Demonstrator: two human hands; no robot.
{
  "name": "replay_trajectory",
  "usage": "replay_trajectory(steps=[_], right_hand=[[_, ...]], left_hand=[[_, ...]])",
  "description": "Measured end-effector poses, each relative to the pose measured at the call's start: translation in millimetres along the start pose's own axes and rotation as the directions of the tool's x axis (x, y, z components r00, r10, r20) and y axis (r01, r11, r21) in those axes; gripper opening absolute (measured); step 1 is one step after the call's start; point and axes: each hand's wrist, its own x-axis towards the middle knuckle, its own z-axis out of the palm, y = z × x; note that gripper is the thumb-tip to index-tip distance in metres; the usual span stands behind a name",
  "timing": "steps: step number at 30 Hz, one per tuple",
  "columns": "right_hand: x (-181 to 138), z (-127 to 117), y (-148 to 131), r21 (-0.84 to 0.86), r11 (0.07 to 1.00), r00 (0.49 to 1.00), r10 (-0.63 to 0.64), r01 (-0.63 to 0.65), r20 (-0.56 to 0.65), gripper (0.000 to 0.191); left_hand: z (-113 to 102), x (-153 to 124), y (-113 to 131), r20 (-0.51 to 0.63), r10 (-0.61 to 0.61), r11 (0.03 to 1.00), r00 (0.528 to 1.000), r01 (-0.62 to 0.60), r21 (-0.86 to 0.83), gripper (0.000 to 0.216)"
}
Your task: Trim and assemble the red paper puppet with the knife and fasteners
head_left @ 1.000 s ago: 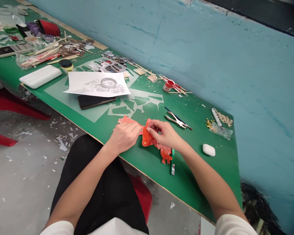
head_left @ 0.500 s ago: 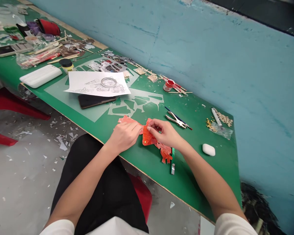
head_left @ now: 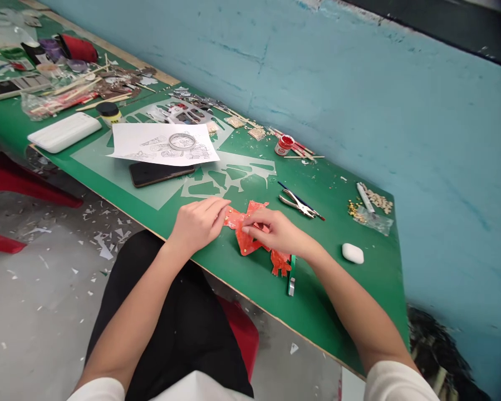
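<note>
I see the red cutout (head_left: 246, 243) mid-frame at the green surface (head_left: 328, 231); the right hand (head_left: 278, 231) curls its fingers over it, the left hand (head_left: 195, 224) has its fingers at its left end; I cannot tell whether either grips

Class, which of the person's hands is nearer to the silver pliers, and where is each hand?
Right. The right hand is just on the person's side of the silver pliers; the left hand is farther away, to their left.

Craft workshop: paint jar (head_left: 284, 146), cut-out sheet (head_left: 229, 185) on green worktable (head_left: 376, 273); scraps (head_left: 104, 248) littering floor (head_left: 33, 312).
</note>
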Motion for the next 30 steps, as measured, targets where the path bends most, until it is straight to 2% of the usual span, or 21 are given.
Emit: replay_trajectory(steps=[3,5,7,9,12,14,16,20,24,28,30], right_hand=[[-0.8,13.4,-8.8,-0.066,0.990,0.991,-0.116,0.121,0.071,0.020],[-0.9,16.1,-15.0,-0.158,0.964,0.977,-0.212,0.215,0.037,0.027],[-2.0,9.9,-21.9,-0.217,0.944,0.963,-0.265,0.249,-0.045,0.031],[-5.5,-3.3,-29.3,-0.201,0.961,0.960,-0.225,0.190,-0.165,0.029],[-17.9,-24.7,-36.9,-0.143,0.990,0.948,-0.056,0.011,-0.312,0.026],[-32.4,-32.5,-36.5,-0.174,0.978,0.952,0.059,-0.115,-0.302,0.027],[-51.6,-32.2,-32.2,-0.290,0.931,0.951,0.142,-0.222,-0.274,0.027],[-95.1,-9.2,-24.8,-0.378,0.871,0.923,0.184,-0.313,-0.339,0.026],[-126.6,32.1,-34.7,-0.456,0.827,0.914,0.155,-0.328,-0.376,0.024],[-136.4,74.7,-54.5,-0.516,0.796,0.920,0.124,-0.316,-0.372,0.027],[-133.2,88.3,-58.8,-0.537,0.776,0.916,0.127,-0.331,-0.380,0.034]], left_hand=[[-2.2,0.6,-1.1,0.020,-0.057,0.998,0.998,0.056,0.008,0.020],[-2.6,0.7,-1.3,0.055,-0.086,0.996,0.995,0.086,0.010,0.023],[-2.0,0.6,-2.3,0.099,-0.101,0.995,0.990,0.101,0.004,0.024],[-0.5,0.2,-4.4,0.154,-0.086,0.996,0.984,0.090,-0.017,0.025],[2.4,-0.8,-8.2,0.246,-0.024,0.997,0.969,0.043,-0.071,0.027],[4.6,-1.9,-9.5,0.286,0.009,0.994,0.958,0.023,-0.107,0.031],[7.1,-3.4,-8.9,0.308,0.027,0.991,0.951,0.015,-0.133,0.034],[11.4,-6.3,-0.9,0.354,0.064,0.986,0.933,-0.006,-0.164,0.036],[12.4,-7.5,10.1,0.404,0.119,0.982,0.907,-0.046,-0.186,0.041],[11.4,-9.2,13.4,0.433,0.118,0.984,0.894,-0.048,-0.170,0.041],[10.6,-10.8,11.5,0.437,0.092,0.989,0.895,-0.032,-0.144,0.041]])
